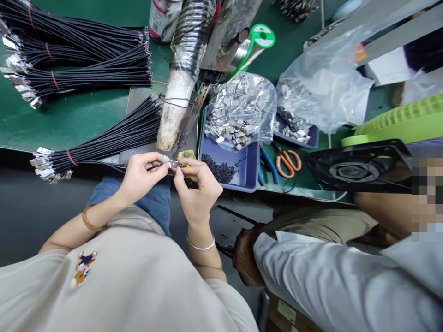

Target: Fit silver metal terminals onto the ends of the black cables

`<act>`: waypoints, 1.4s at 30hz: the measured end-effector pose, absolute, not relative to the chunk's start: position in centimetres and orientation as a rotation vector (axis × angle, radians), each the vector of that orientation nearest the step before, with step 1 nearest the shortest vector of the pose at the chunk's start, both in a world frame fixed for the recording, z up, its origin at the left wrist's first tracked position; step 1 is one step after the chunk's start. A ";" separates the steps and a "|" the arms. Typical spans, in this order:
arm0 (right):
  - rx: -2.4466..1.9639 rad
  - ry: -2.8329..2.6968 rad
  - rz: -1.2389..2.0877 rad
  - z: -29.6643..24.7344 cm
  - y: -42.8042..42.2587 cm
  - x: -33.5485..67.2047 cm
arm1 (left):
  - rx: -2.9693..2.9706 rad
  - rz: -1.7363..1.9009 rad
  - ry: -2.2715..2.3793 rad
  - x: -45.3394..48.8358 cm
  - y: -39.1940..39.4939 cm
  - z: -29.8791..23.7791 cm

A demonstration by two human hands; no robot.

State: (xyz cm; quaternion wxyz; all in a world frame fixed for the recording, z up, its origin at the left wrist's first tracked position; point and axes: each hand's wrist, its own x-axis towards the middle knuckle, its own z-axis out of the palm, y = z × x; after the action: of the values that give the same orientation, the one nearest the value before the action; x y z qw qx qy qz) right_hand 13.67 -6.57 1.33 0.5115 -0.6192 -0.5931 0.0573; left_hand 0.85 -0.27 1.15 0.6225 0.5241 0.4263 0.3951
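Note:
My left hand [143,174] pinches a black cable [154,167] near its end, just below the soldering machine's tip. Facing it, my right hand [197,182] closes thumb and finger on a small metal connector [175,164] at the cable's end; the two meet between my hands. Left of them lies a red-banded bundle of black cables [107,136] with silver plugs. A taped flexible hose [180,101] hangs above my hands, beside the solder feed with its green spool [263,36]. Fine detail at the joint is hidden by my fingers.
More banded cable bundles [93,50] lie at the upper left. A blue tray [251,170] holds a bag of metal connectors [238,106] and small black sleeves [219,169]. Pliers [268,165], orange-handled scissors [288,163] and a black fan [360,170] sit rightward. Another person [311,272] is close by.

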 end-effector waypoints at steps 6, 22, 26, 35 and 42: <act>-1.510 -1.243 0.344 1.1 -6.9 13.6 | 1.412 0.987 0.947 0.3 -0.4 1.3; -1.494 -1.418 0.205 0.9 -6.1 14.0 | 1.474 1.017 1.006 0.9 -0.3 1.0; -1.485 -1.424 0.196 0.9 -5.9 14.1 | 1.515 1.025 1.017 0.9 -0.2 1.0; -1.466 -1.425 0.187 0.7 -5.7 14.2 | 1.551 1.026 1.048 1.0 -0.2 0.9; -1.478 -1.469 0.108 1.0 -5.7 14.1 | 1.608 1.069 1.051 1.0 -0.3 1.2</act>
State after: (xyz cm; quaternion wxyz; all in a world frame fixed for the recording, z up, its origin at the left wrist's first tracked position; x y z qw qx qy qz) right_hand 14.12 -5.75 0.99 0.5035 -0.6121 -0.6082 0.0446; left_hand 0.99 -0.29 1.18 0.4542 0.6517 0.4260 0.4330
